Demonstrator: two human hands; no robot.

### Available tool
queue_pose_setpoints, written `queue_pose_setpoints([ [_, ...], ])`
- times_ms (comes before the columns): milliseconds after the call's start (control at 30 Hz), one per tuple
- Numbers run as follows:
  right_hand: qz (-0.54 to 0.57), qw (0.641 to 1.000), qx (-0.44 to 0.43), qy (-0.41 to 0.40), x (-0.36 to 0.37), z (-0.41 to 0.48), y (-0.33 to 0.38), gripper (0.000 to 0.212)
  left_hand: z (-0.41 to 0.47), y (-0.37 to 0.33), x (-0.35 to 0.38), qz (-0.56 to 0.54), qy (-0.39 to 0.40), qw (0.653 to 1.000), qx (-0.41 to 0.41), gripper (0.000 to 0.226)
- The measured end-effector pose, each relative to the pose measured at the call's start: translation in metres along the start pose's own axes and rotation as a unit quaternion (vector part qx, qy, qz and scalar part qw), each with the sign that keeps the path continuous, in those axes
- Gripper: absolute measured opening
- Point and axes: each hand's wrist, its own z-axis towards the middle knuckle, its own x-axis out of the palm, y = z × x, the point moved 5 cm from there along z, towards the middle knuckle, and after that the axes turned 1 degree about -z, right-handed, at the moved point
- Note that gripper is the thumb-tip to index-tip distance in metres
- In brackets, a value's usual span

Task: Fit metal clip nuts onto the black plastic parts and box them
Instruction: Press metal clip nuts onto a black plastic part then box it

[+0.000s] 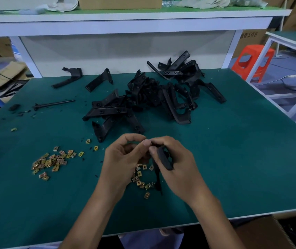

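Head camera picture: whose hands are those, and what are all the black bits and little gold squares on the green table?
The camera sits on a person's head and looks down, so you see their own two bare hands. There is no machine here. The right hand holds one black plastic part. The left hand pinches at its top end; whether a nut is between those fingers is hidden. The little gold squares are metal clip nuts, heaped to the left on the green table, and more lie under the hands. Farther back is a pile of black parts. A cardboard box peeks in at the bottom right, below the table edge.
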Motion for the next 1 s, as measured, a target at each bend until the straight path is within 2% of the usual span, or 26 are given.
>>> queue_pose_setpoints([
  [133,-0.016,0.999,0.002,0.028,0.004,0.002,0.000,0.008,-0.003,0.001,-0.007,0.014,-0.011,1.000,-0.002,0.031],
  [200,-0.054,0.998,-0.005,0.027,0.004,0.001,-0.002,0.015,-0.004,0.000,-0.009,0.029,0.002,1.000,0.002,0.034],
  [267,-0.107,0.994,-0.023,0.014,0.005,0.001,-0.003,0.017,-0.004,-0.001,-0.009,0.043,0.011,0.999,0.010,0.027],
  [333,-0.159,0.986,-0.045,0.001,0.007,0.000,-0.002,0.022,-0.003,-0.002,-0.011,0.044,-0.003,0.999,0.009,0.016],
  [400,-0.202,0.978,-0.055,-0.010,0.008,0.001,-0.001,0.022,0.000,0.000,-0.020,0.019,-0.041,0.999,-0.013,0.016],
  [500,-0.212,0.977,-0.004,0.023,0.005,0.005,-0.012,0.023,0.006,-0.002,-0.043,0.024,-0.094,0.995,-0.024,0.016],
  [567,-0.250,0.967,0.014,0.047,0.000,0.008,-0.022,0.027,0.006,-0.001,-0.052,0.057,-0.093,0.994,-0.017,0.019],
  [633,-0.281,0.960,0.007,0.016,-0.009,0.010,-0.024,0.030,0.003,0.003,-0.054,0.082,-0.084,0.993,-0.016,0.018],
  [700,-0.230,0.972,0.018,-0.054,-0.023,0.011,-0.023,0.023,0.000,0.010,-0.052,0.082,-0.082,0.993,-0.027,0.016],
  [800,-0.032,0.985,0.123,-0.118,-0.042,0.007,-0.035,0.046,-0.007,0.021,-0.045,0.079,-0.066,0.993,-0.054,0.021],
  [900,0.113,0.961,0.210,-0.142,-0.043,-0.004,-0.048,0.056,-0.016,0.029,-0.032,0.084,-0.030,0.993,-0.073,0.018],
  [1000,0.276,0.909,0.264,-0.169,-0.032,-0.016,-0.054,0.061,-0.023,0.035,-0.016,0.081,-0.002,0.993,-0.083,0.016],
])
